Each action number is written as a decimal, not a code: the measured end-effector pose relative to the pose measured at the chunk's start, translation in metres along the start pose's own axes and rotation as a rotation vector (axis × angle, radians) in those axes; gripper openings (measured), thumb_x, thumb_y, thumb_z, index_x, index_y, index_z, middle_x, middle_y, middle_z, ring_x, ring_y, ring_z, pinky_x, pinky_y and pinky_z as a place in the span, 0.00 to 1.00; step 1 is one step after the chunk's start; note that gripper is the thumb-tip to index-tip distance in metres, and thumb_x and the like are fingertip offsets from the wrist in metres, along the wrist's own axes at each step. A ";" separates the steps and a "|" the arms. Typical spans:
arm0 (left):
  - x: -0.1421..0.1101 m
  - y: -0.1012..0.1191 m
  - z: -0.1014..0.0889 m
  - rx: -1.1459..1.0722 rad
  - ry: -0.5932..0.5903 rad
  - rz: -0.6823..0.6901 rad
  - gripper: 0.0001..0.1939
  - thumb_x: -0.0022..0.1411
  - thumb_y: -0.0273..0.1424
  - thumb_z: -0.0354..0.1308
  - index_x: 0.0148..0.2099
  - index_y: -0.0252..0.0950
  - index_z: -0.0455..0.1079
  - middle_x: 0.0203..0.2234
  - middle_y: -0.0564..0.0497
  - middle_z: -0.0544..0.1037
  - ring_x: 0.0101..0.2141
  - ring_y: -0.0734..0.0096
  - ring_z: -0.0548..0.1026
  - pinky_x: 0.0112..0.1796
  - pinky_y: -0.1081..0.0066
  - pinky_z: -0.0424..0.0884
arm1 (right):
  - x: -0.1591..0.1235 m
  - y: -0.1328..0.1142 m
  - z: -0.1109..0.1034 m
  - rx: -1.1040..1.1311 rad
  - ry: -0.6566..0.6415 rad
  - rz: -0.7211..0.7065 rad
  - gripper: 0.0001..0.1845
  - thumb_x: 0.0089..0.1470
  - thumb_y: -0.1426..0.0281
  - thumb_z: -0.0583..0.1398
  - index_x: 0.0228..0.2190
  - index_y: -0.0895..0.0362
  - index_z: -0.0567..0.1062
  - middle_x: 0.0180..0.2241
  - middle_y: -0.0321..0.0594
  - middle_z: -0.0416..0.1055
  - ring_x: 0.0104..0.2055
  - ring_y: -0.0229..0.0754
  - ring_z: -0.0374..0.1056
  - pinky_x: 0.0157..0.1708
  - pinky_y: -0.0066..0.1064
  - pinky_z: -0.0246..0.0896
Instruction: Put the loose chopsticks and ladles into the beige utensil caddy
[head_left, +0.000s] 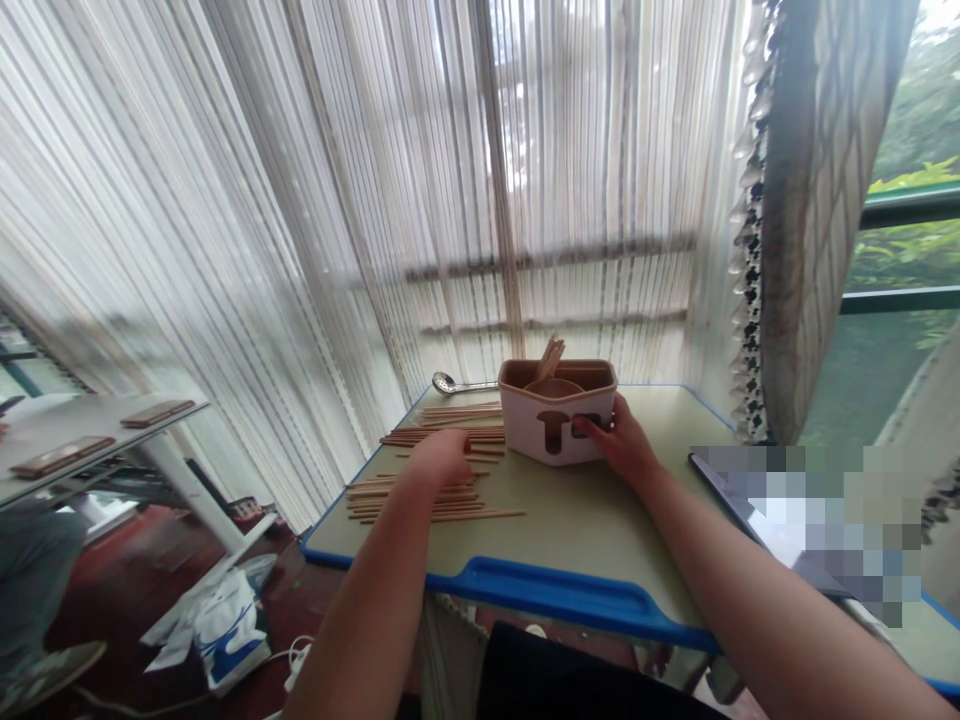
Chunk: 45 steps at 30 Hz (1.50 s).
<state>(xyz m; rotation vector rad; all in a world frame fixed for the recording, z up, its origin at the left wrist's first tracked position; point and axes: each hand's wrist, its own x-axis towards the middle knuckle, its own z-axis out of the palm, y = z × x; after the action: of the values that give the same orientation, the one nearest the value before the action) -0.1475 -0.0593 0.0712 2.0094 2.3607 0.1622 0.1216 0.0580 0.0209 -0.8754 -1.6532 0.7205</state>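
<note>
Sheer striped curtains (337, 180) hang behind a smooth beige worktop (577, 515) with a raised blue rim (562, 592). At its 12 o'clock sits a white, angular, brown-rimmed holder (523, 425), pale wooden sticks (551, 358) leaning inside; the right hand (624, 440) is clamped on its 3 o'clock wall. Slim brown wooden sticks (405, 436) lie in rows at 10 o'clock under the left hand (444, 456), whose grip I cannot tell. Beige surface spans from holder to rim at 6 o'clock.
</note>
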 end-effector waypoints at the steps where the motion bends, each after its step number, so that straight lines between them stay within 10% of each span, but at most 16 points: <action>1: -0.002 -0.001 -0.001 0.017 -0.029 0.007 0.17 0.44 0.25 0.60 0.41 0.39 0.76 0.39 0.45 0.79 0.39 0.58 0.77 0.38 0.68 0.71 | 0.000 0.000 0.000 0.001 0.001 0.001 0.35 0.43 0.53 0.65 0.50 0.54 0.64 0.36 0.41 0.74 0.33 0.44 0.72 0.31 0.34 0.69; 15: 0.004 0.000 0.006 -0.130 -0.060 0.307 0.11 0.51 0.28 0.57 0.35 0.41 0.79 0.30 0.50 0.81 0.33 0.64 0.77 0.35 0.71 0.68 | 0.001 0.004 -0.001 -0.012 -0.025 0.056 0.43 0.34 0.56 0.70 0.52 0.51 0.64 0.39 0.41 0.73 0.34 0.45 0.72 0.29 0.34 0.70; 29: 0.012 0.006 0.007 -0.503 0.270 0.430 0.10 0.59 0.33 0.56 0.39 0.39 0.78 0.31 0.51 0.80 0.33 0.67 0.76 0.37 0.70 0.70 | 0.007 0.006 -0.001 0.105 -0.116 0.191 0.33 0.35 0.58 0.70 0.44 0.56 0.71 0.38 0.43 0.76 0.40 0.48 0.72 0.39 0.42 0.69; 41: 0.007 -0.003 -0.018 -1.058 1.425 0.047 0.14 0.61 0.38 0.56 0.41 0.33 0.74 0.30 0.49 0.79 0.33 0.71 0.77 0.39 0.69 0.72 | 0.007 0.007 0.001 0.159 -0.132 0.200 0.32 0.36 0.59 0.70 0.44 0.56 0.69 0.39 0.43 0.75 0.42 0.48 0.71 0.39 0.39 0.69; 45: 0.008 -0.013 -0.018 -0.986 1.590 -0.125 0.14 0.63 0.37 0.53 0.43 0.33 0.72 0.28 0.50 0.77 0.31 0.73 0.75 0.35 0.72 0.71 | 0.008 0.012 0.001 0.183 -0.138 0.190 0.34 0.36 0.58 0.70 0.44 0.56 0.68 0.40 0.43 0.74 0.43 0.48 0.71 0.41 0.39 0.68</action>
<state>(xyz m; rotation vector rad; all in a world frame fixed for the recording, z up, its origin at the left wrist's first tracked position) -0.1629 -0.0542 0.0880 1.1073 1.7633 2.9474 0.1215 0.0713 0.0151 -0.8742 -1.6087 1.0668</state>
